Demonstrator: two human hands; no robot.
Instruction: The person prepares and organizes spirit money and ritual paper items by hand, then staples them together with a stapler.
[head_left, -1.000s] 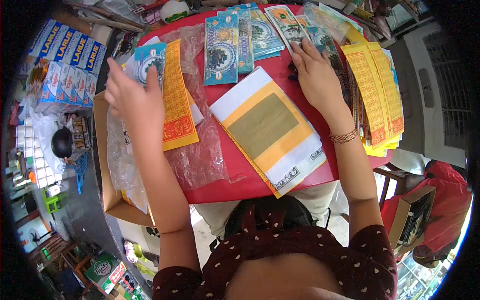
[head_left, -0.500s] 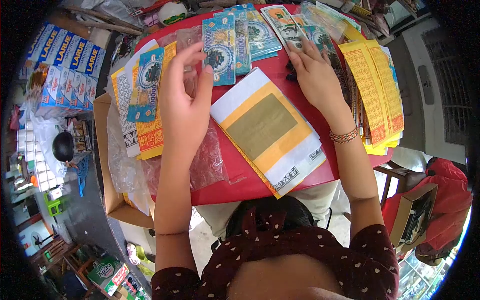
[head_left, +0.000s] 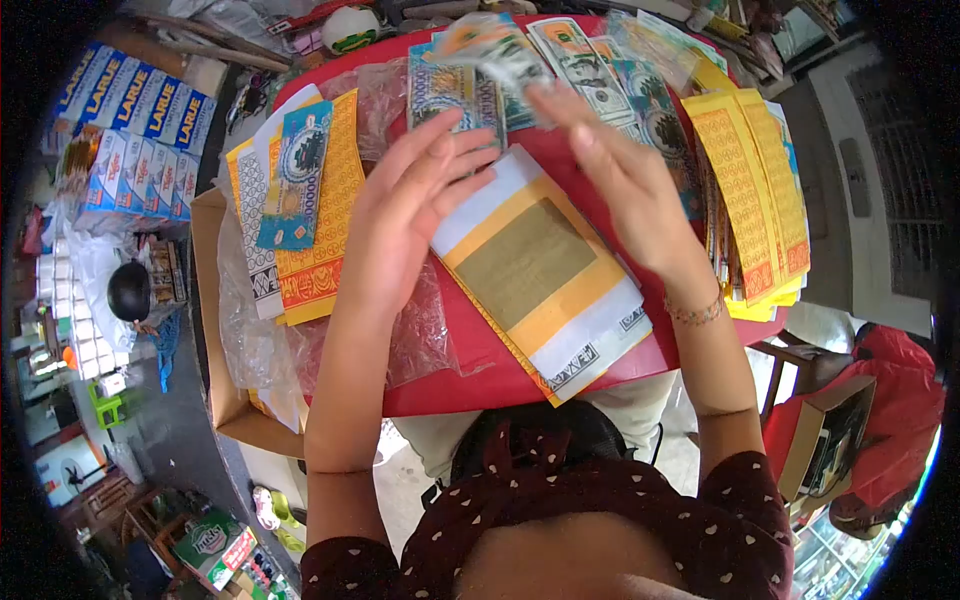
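Note:
My right hand (head_left: 635,190) pinches a grey-and-orange paper banknote (head_left: 500,58) above the far side of the red table (head_left: 480,370); both note and fingertips are smeared by motion. My left hand (head_left: 395,225) is open, fingers spread, with nothing in it, over the left part of the table. Between my forearms lies a stack of white and yellow joss paper (head_left: 530,265) with a gold square on top. Beyond my left hand are blue banknotes (head_left: 430,90), partly covered. Dollar-style notes (head_left: 590,80) lie beyond my right hand.
At left, a blue note (head_left: 296,175) rests on yellow printed paper (head_left: 325,265), beside clear plastic wrap (head_left: 245,335) and a cardboard box (head_left: 215,400). Yellow printed sheets (head_left: 745,195) are piled at right. Beer cartons (head_left: 135,100) stand beyond the table's left side.
My right hand has lifted a note from the dollar-style pile and swung it left over the blue notes. My left hand has moved slightly right, fingers now pointing toward the middle.

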